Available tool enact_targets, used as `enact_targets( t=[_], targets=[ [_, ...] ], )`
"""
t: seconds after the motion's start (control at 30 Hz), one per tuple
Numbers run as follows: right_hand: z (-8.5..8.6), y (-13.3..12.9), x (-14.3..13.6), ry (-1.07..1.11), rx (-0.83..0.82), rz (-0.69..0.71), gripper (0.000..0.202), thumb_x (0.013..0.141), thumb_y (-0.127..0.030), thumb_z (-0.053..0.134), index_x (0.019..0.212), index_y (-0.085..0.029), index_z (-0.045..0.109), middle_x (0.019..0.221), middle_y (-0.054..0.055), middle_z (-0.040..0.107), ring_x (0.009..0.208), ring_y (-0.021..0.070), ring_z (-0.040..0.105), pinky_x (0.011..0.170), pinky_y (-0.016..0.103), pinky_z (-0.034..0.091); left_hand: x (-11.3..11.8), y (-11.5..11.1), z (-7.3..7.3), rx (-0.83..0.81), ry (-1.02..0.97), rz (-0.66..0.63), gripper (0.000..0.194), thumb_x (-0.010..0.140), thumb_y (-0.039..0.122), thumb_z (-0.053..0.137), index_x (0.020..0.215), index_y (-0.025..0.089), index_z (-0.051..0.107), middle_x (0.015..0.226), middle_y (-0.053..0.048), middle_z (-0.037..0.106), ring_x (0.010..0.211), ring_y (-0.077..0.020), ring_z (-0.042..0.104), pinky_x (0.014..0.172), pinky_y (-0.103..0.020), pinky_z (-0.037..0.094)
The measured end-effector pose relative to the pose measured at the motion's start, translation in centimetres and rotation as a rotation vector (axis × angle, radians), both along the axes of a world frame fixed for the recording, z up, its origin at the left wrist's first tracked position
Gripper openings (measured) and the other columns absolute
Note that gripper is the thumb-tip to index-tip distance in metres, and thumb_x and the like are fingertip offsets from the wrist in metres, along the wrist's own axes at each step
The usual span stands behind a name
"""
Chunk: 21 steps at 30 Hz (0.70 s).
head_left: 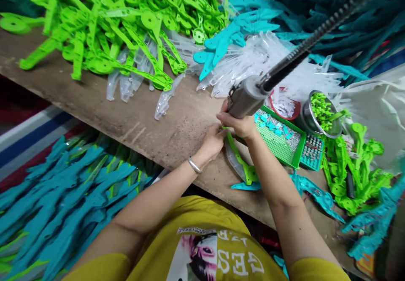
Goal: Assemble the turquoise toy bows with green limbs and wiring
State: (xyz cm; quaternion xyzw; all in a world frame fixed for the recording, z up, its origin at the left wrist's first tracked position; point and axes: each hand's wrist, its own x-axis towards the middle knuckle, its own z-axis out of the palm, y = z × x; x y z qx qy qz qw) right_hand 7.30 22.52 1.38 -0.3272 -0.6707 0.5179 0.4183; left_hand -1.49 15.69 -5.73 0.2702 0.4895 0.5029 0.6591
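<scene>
My right hand is wrapped round a grey electric screwdriver, which hangs from a dark coiled line and points down at the table. Close beside it, my left hand pinches one end of a bright green plastic part. A transparent plastic piece lies along that green part's edge. The screwdriver's tip is hidden behind my hands, so I cannot tell whether it touches the part. Under the near end of the green part a teal plastic piece shows on the table.
Green parts, transparent pieces and teal parts are heaped at the back. On the right stand a green tray of small screws and teal bits, a red bowl and a metal bowl. Teal assemblies fill the lower left.
</scene>
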Motion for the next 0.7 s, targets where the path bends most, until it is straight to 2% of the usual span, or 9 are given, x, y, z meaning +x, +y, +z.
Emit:
enact_targets(
  t=[0.07, 0.13, 0.27, 0.37, 0.47, 0.57, 0.63, 0.67, 0.7],
  targets=[
    [0.1, 0.1, -0.3, -0.039, 0.001, 0.019, 0.031, 0.07, -0.04, 0.081, 0.067, -0.022, 0.056, 0.068, -0.002, 0.06, 0.065, 0.0134, 0.058, 0.063, 0.031, 0.055, 0.0, 0.0, 0.5, -0.013, -0.009, 0.003, 0.033, 0.073, 0.041, 0.078, 0.09, 0.017, 0.063, 0.075, -0.002, 0.071, 0.061, -0.0176, 0.067, 0.06, -0.029, 0.054],
    [0.2, -0.2, -0.5, -0.002, 0.003, -0.026, 0.033, 0.071, -0.047, 0.081, 0.072, -0.023, 0.058, 0.067, -0.002, 0.059, 0.065, 0.0137, 0.057, 0.063, 0.031, 0.055, -0.2, 0.1, 1.1, -0.029, -0.016, -0.005, 0.031, 0.072, 0.039, 0.079, 0.086, 0.017, 0.062, 0.072, -0.002, 0.07, 0.059, -0.0161, 0.066, 0.059, -0.028, 0.054],
    [1.4, -2.2, 0.7, 0.117, -0.001, -0.25, 0.043, 0.074, -0.062, 0.077, 0.09, -0.024, 0.062, 0.066, -0.005, 0.055, 0.062, 0.0134, 0.055, 0.062, 0.031, 0.053, -0.5, 0.3, 2.2, -0.081, 0.037, -0.086, 0.03, 0.073, 0.036, 0.08, 0.086, 0.018, 0.06, 0.066, 0.002, 0.067, 0.056, -0.0145, 0.065, 0.057, -0.025, 0.054],
    [2.6, -4.3, 3.2, 0.116, 0.009, -0.366, 0.049, 0.075, -0.063, 0.078, 0.099, -0.024, 0.062, 0.064, -0.007, 0.049, 0.059, 0.0126, 0.052, 0.063, 0.031, 0.052, -1.1, 0.6, 2.5, -0.098, 0.212, -0.138, 0.026, 0.08, 0.037, 0.074, 0.091, 0.018, 0.059, 0.067, 0.003, 0.065, 0.057, -0.0138, 0.064, 0.059, -0.026, 0.057],
    [3.0, -6.4, 6.4, 0.101, 0.005, -0.403, 0.055, 0.074, -0.066, 0.078, 0.104, -0.024, 0.061, 0.069, -0.006, 0.051, 0.062, 0.0129, 0.052, 0.065, 0.032, 0.051, -2.2, 0.9, 2.7, -0.03, 0.562, -0.238, 0.024, 0.089, 0.037, 0.063, 0.101, 0.017, 0.062, 0.073, 0.0, 0.067, 0.065, -0.0168, 0.068, 0.068, -0.033, 0.06],
    [2.4, -7.9, 9.3, 0.077, -0.024, -0.421, 0.054, 0.076, -0.064, 0.076, 0.108, -0.024, 0.058, 0.075, -0.005, 0.055, 0.067, 0.0138, 0.054, 0.068, 0.032, 0.051, -2.6, 0.2, 3.5, 0.135, 0.947, -0.257, 0.034, 0.087, 0.041, 0.068, 0.108, 0.015, 0.064, 0.08, -0.005, 0.067, 0.086, -0.0268, 0.069, 0.085, -0.047, 0.059],
    [1.7, -8.4, 10.7, 0.067, -0.046, -0.426, 0.051, 0.077, -0.055, 0.075, 0.112, -0.024, 0.054, 0.078, -0.004, 0.058, 0.069, 0.0146, 0.055, 0.07, 0.033, 0.053, -1.5, -1.5, 4.2, 0.408, 1.258, -0.176, 0.033, 0.089, 0.042, 0.063, 0.109, 0.015, 0.066, 0.093, -0.012, 0.067, 0.099, -0.0328, 0.066, 0.094, -0.054, 0.054],
    [1.5, -8.6, 11.3, 0.057, -0.048, -0.422, 0.048, 0.077, -0.05, 0.074, 0.112, -0.024, 0.053, 0.08, -0.003, 0.06, 0.072, 0.0155, 0.057, 0.072, 0.033, 0.054, -0.5, -2.7, 4.5, 0.561, 1.341, -0.164, 0.031, 0.093, 0.04, 0.056, 0.107, 0.014, 0.066, 0.099, -0.015, 0.066, 0.101, -0.0344, 0.065, 0.093, -0.055, 0.053],
    [1.4, -8.7, 11.7, 0.034, -0.04, -0.412, 0.046, 0.077, -0.044, 0.073, 0.112, -0.024, 0.052, 0.084, -0.002, 0.062, 0.077, 0.017, 0.059, 0.075, 0.034, 0.055, 0.8, -4.1, 4.6, 0.723, 1.361, -0.234, 0.031, 0.095, 0.038, 0.052, 0.106, 0.013, 0.066, 0.102, -0.017, 0.066, 0.1, -0.0343, 0.064, 0.091, -0.052, 0.053]
  ],
)
